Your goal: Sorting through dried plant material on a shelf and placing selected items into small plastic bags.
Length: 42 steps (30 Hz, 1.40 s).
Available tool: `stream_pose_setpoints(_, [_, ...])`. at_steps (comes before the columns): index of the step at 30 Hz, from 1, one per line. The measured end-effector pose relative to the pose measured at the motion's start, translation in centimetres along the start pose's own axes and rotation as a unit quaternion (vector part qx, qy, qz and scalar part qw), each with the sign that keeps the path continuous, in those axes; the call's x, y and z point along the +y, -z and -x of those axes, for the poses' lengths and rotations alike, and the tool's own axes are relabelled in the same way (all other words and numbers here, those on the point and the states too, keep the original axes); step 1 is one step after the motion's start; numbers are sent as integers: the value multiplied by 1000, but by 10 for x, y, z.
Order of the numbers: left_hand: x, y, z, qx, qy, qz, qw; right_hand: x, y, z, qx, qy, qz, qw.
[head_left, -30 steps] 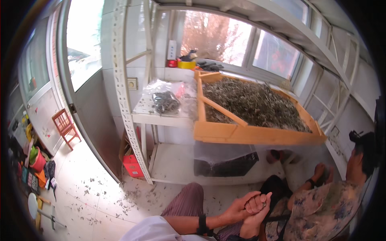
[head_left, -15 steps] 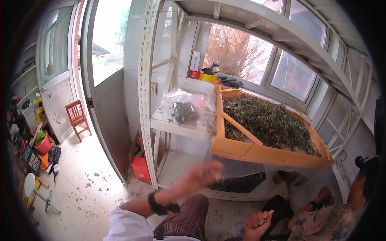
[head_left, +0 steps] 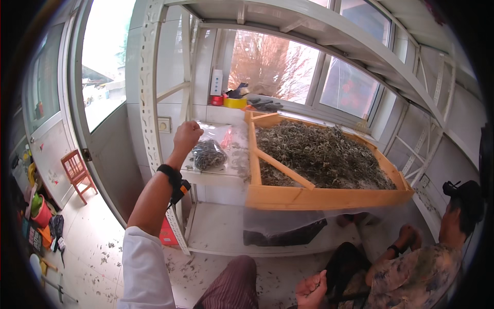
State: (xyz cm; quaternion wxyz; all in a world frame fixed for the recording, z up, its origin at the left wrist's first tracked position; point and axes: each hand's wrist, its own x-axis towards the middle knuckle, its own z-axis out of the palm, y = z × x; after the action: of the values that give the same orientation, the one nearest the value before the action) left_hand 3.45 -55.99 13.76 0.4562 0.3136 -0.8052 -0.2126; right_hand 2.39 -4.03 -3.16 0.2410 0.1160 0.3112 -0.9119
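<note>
My left hand (head_left: 188, 137) is raised over the shelf, its fingers curled closed at the upper left of a clear plastic bag (head_left: 210, 152). Dark dried plant matter fills the bag's lower part. What the fingers hold, if anything, is hidden. Low in front of me, my right hand (head_left: 311, 291) is turned palm up with its fingers curled around small dark bits that look like dried plant. Beyond it, an orange-yellow wooden tray (head_left: 329, 200) holds a heap of dried, dark grey-green plant matter (head_left: 319, 154).
A wooden bar (head_left: 284, 169) crosses the tray's left corner. White shelf posts (head_left: 149, 98) rise at the left, with a shelf overhead. Yellow tape (head_left: 235, 103) and dark gloves (head_left: 265, 105) lie on the sill. A co-worker (head_left: 419, 265) sits at the right. A black crate (head_left: 280, 232) is below the tray.
My left hand has moved left and up from in front of the tray to the plastic bag. My right hand has shifted slightly left and lower in view. The view has turned somewhat.
</note>
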Motion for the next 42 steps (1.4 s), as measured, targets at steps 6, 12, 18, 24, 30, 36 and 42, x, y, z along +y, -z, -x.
stream_pose_setpoints(6, [36,-13,8,-4,-22,80,997,7,36,-26,-45,11,12,999])
stream_pose_setpoints(12, [68,17,51,-31,-140,103,984,10,17,-28,-76,-19,19,997])
stream_pose_setpoints(18, [-7,12,-14,11,-54,-1,999,23,28,-41,-65,-39,42,996])
stream_pose_setpoints(24, [-34,-23,-44,-86,3,-98,992,15,6,-15,-95,-163,-45,981])
stream_pose_setpoints(30, [-6,-26,-44,-91,3,-127,988,4,33,-10,-167,-168,-85,968])
stream_pose_setpoints(36, [-10,-32,-48,-81,12,-142,986,1,40,-10,-222,-155,-115,956])
stream_pose_setpoints(42, [-13,-31,-58,-123,55,-167,977,0,32,-6,-225,-169,-150,948])
